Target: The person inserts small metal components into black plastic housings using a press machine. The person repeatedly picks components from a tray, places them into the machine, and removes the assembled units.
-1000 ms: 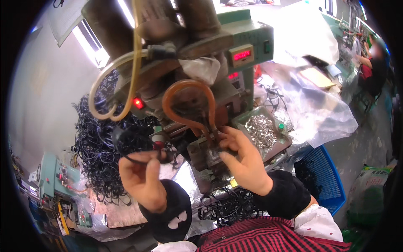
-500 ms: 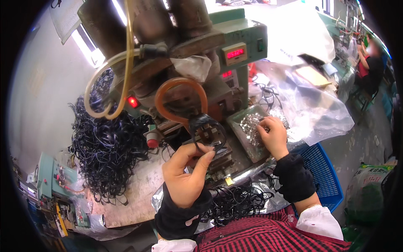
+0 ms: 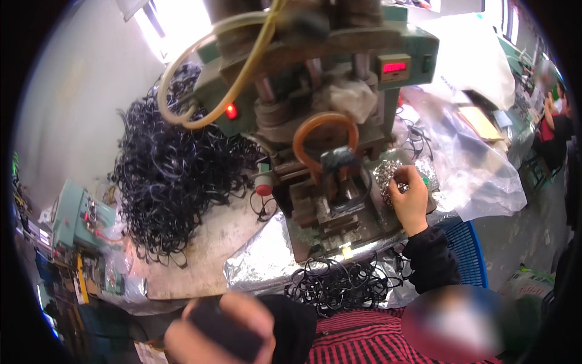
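Note:
My left hand point(image 3: 182, 340) is low at the left near my body, smeared by motion, its fingers wrapped round a dark rectangular block-like thing point(image 3: 227, 332) whose kind I cannot make out. My right hand point(image 3: 410, 203) reaches into small shiny metal pieces point(image 3: 386, 176) in a tray beside the press. Its thumb and fingers are curled together; whatever they pinch is hidden. Between the hands stands the green press point(image 3: 418, 54), with an orange tube loop point(image 3: 327, 116) at its front. A black strap loop point(image 3: 368, 185) hangs at its work area, touched by neither hand.
A tall heap of black straps point(image 3: 176, 164) rises on the left of the table. More black loops point(image 3: 339, 285) lie before the press on foil point(image 3: 257, 255). Clear plastic sheeting point(image 3: 479, 188) and a blue basket point(image 3: 470, 249) are at the right. A red button point(image 3: 263, 185) sits left of the press.
My left hand has left the black loop at the press and dropped toward my body, now round a dark block-like thing. My right hand stays at the metal pieces. The view has shifted.

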